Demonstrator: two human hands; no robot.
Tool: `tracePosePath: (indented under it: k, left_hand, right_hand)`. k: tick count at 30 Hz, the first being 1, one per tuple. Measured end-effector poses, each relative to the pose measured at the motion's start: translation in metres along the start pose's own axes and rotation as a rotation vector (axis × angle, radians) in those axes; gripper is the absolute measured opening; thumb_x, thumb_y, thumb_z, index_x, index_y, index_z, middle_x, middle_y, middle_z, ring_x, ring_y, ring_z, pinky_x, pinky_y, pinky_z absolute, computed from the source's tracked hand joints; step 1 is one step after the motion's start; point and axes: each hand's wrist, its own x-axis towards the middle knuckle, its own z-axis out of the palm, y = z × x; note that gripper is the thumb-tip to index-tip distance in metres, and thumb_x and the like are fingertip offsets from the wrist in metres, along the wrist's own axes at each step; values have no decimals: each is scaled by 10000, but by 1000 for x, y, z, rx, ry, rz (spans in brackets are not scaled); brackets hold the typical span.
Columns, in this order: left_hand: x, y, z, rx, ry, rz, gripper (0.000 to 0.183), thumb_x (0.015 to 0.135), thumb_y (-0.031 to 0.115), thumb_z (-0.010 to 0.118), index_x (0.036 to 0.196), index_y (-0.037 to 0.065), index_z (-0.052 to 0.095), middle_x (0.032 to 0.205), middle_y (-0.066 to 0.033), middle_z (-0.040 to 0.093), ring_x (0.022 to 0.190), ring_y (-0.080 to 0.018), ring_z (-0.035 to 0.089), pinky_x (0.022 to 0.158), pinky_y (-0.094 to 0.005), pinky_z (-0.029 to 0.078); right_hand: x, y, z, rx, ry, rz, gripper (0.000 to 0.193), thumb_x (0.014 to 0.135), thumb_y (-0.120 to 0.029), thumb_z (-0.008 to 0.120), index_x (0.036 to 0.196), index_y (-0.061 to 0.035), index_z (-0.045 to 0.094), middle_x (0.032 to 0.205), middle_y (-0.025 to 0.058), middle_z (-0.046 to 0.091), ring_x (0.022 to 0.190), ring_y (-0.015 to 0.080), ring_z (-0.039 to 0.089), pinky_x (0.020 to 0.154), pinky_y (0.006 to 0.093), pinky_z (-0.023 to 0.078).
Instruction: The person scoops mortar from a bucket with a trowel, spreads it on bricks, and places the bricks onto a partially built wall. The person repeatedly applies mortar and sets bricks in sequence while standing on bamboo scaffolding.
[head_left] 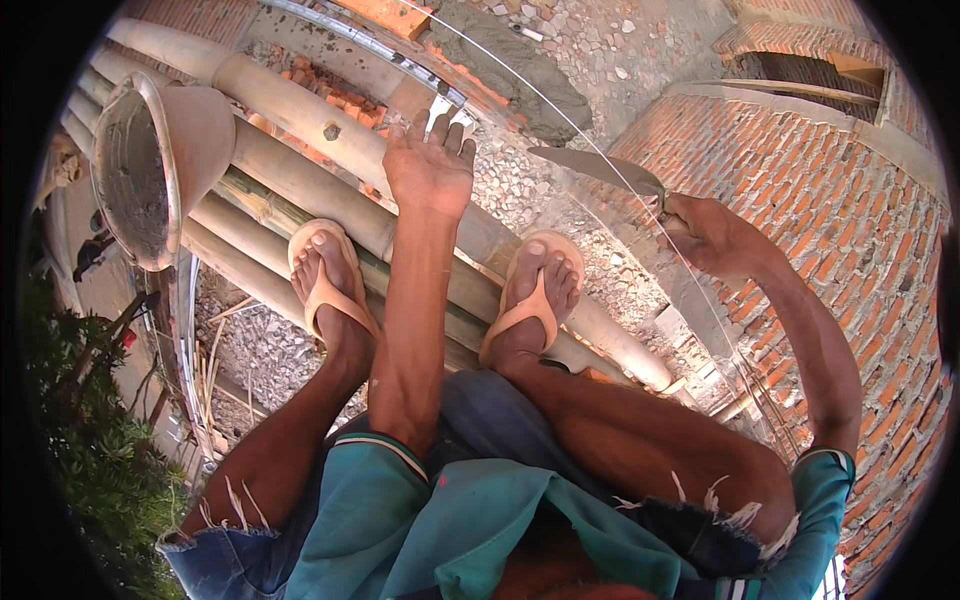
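Note:
My right hand (708,236) grips the handle of a trowel (600,170), its long grey blade pointing left over the top of a wall. My left hand (430,168) reaches forward with its palm up and fingers apart. Its fingertips are at a small white patch (452,112) beside the wall edge, whose kind I cannot make out. Wet grey mortar (525,85) lies spread just beyond the hands. A thin taut string (545,97) runs diagonally past the trowel. To the left, a tilted bucket (205,140) holds grey mortar (135,180).
My sandalled feet stand on several bamboo poles (300,180) laid side by side, with rubble (265,350) visible below. A curved brick wall (790,210) rises on the right. An orange brick (398,14) sits at the top. Leafy branches (95,450) fill the lower left.

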Motion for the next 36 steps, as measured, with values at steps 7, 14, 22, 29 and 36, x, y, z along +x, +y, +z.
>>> tracePosePath:
  k: [7,14,22,29,36]
  left_hand:
    - [-3,0,-10,-61,60,-7,701,1122,479,194,1648,20,130,1726,-227,85,1611,-366,35,1303,-509,40]
    - [-11,1,-13,-118,80,36,689,1119,461,242,1635,10,171,1718,-242,110,1610,-370,36,1303,-503,38]
    - [-45,50,18,-43,158,549,458,1091,269,436,1479,33,371,1385,-182,543,1174,-255,562,1043,-425,429]
    - [-74,350,64,310,38,1345,297,1083,184,444,1246,-54,515,1203,-154,611,1113,-250,590,1019,-404,468]
    - [-17,494,-54,1157,540,509,813,1049,619,471,1470,-75,529,1466,-158,580,1333,-264,519,1120,-393,391]
  right_hand:
    - [43,-56,-13,-91,38,-71,281,998,-243,681,975,18,579,823,138,616,674,222,673,613,384,526]
    - [94,-131,-38,8,64,5,360,1033,-349,658,1036,6,600,786,89,610,633,167,668,578,347,520]
    - [86,-132,-91,105,87,-74,430,1029,-442,635,1130,-24,622,805,43,597,607,94,620,511,272,505]
    - [34,-87,-108,352,358,-160,445,1049,-395,616,1230,12,624,900,-10,571,731,79,577,638,247,501]
    - [11,-165,-86,-107,584,-536,321,1048,-267,594,1195,14,641,989,137,635,824,246,600,752,381,483]
